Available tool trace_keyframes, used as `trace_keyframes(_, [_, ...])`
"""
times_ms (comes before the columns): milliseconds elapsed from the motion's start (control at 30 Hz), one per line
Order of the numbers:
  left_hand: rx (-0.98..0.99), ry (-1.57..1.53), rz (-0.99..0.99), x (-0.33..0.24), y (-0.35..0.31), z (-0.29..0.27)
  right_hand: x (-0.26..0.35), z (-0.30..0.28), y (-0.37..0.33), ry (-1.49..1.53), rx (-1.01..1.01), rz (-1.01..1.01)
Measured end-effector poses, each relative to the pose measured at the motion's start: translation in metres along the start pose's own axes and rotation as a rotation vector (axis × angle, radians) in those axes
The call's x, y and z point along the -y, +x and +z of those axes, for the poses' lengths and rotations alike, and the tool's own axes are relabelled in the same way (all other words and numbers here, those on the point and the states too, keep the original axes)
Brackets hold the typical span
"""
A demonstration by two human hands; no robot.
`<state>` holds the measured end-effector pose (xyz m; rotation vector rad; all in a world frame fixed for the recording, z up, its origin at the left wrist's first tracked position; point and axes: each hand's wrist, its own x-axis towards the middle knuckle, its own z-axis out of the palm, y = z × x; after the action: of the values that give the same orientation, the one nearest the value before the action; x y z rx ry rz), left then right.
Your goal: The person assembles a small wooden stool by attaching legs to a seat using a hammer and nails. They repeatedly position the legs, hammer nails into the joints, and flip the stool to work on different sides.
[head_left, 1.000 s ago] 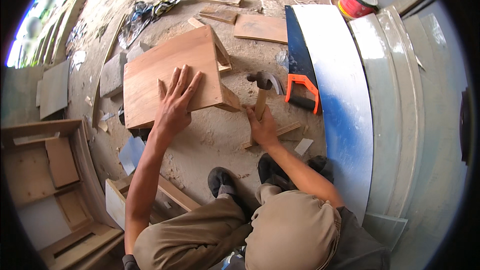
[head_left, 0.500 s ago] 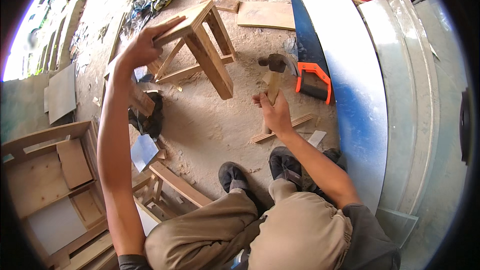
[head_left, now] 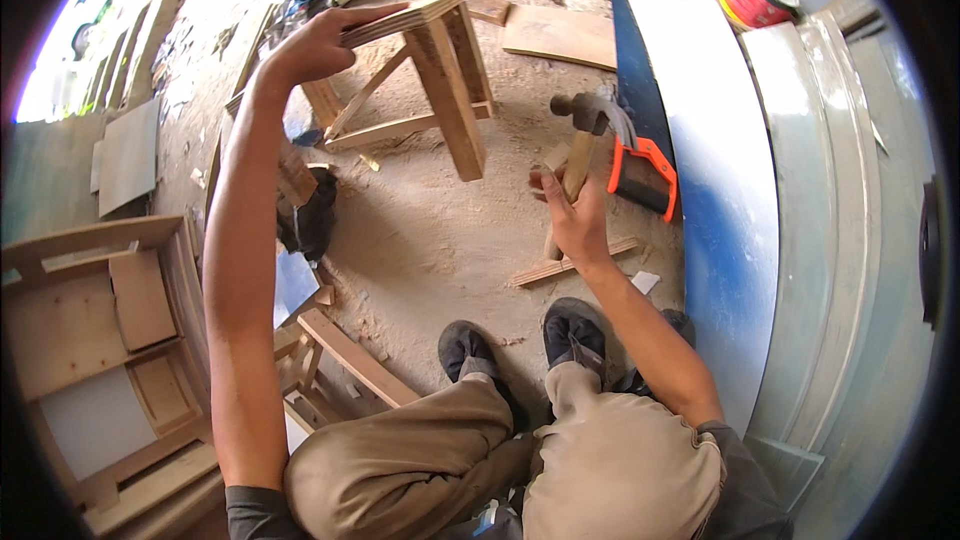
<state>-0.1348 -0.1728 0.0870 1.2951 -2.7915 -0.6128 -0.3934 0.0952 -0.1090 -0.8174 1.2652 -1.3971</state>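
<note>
Over dusty floor (head_left: 400, 230), brown wooden stool (head_left: 446, 90) is held by left grip (head_left: 308, 52), wood-handled hammer (head_left: 577, 162) by right grip (head_left: 580, 222); steadiness advised.

The brown wooden frame with plywood top (head_left: 448, 98) has been tipped; its top face, previously laid broad beneath the fingers of the bare left hand (head_left: 312, 50), is now presented edge-on, its legs exposed below them.
</note>
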Motion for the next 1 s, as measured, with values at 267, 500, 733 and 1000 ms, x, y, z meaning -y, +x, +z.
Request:
trace_keyframes(267, [-0.052, 0.001, -0.027, -0.021, -0.023, 0.013, 0.024, 0.056, 0.044, 0.179, 0.116, -0.192])
trace_keyframes(500, [-0.123, 0.008, -0.027, -0.019, -0.038, 0.029, 0.031, 0.076, 0.047, 0.1, 0.2, -0.001])
trace_keyframes(733, [-0.234, 0.084, -0.009, -0.045, -0.069, 0.048, 0.01, 0.064, 0.028, 0.168, 0.199, -0.085])
trace_keyframes(1000, [-0.293, 0.223, -0.066, -0.082, -0.119, 0.106, -0.001, 0.026, 0.014, 0.017, 0.313, 0.07])
